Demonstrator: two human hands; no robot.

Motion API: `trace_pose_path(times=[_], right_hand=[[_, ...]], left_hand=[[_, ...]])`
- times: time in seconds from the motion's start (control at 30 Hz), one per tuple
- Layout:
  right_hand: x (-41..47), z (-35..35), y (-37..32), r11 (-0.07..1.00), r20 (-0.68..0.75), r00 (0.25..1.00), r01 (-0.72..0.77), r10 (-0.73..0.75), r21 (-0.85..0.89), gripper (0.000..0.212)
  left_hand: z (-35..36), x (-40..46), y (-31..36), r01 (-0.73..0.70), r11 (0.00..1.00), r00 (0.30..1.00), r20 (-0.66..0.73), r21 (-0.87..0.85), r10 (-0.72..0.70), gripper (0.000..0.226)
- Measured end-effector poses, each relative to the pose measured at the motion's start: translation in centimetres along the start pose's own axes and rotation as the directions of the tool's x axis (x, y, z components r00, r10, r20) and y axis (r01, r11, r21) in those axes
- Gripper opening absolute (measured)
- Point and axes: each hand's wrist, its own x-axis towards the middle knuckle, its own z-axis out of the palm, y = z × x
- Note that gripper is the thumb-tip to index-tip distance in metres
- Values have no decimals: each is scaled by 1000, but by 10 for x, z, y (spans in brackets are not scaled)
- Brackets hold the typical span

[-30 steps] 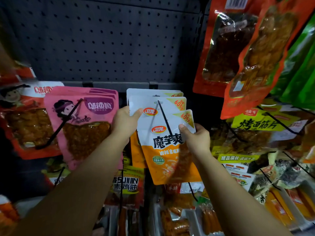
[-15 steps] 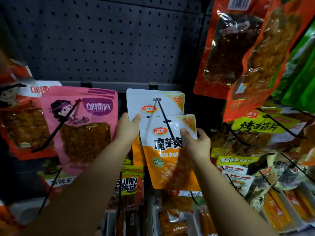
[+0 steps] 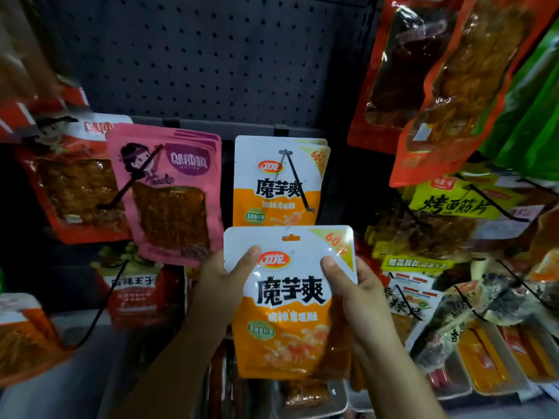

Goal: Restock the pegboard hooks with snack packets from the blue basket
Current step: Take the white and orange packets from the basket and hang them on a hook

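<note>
The white and orange snack packet [image 3: 290, 300] reads 魔芋爽, with a "60%" corner mark and an orange hang hole on top. Both hands grip its upper sides, left hand [image 3: 225, 282] and right hand [image 3: 357, 294], thumbs in front, just below the same packets on the hook [image 3: 295, 179]. Beside them hangs a pink packet [image 3: 172, 195].

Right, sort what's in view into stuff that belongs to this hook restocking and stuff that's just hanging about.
Belongs to the job:
held white-and-orange packet
left hand
right hand
hook
matching hung packets

Just hanging about:
pink packets
red-orange packets
green packets
yellow packets
</note>
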Motion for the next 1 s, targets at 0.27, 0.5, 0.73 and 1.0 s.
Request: trace_pose_path(times=[0.27, 0.5, 0.73, 1.0], right_hand=[[-20, -9, -32, 975, 86, 976, 206, -199, -88, 18], [-10, 5, -63, 911, 0, 915, 402, -404, -88, 13], [4, 9, -63, 922, -56, 922, 379, -384, -73, 20], [21, 14, -47, 950, -84, 949, 296, -304, -97, 14]], left_hand=[[4, -30, 24, -159, 987, 987, -13, -40, 158, 12], [12, -19, 46, -199, 976, 980, -40, -89, 196, 11], [18, -5, 53, -215, 974, 976, -44, -78, 212, 10], [16, 13, 42, -141, 990, 988, -67, -7, 140, 10]])
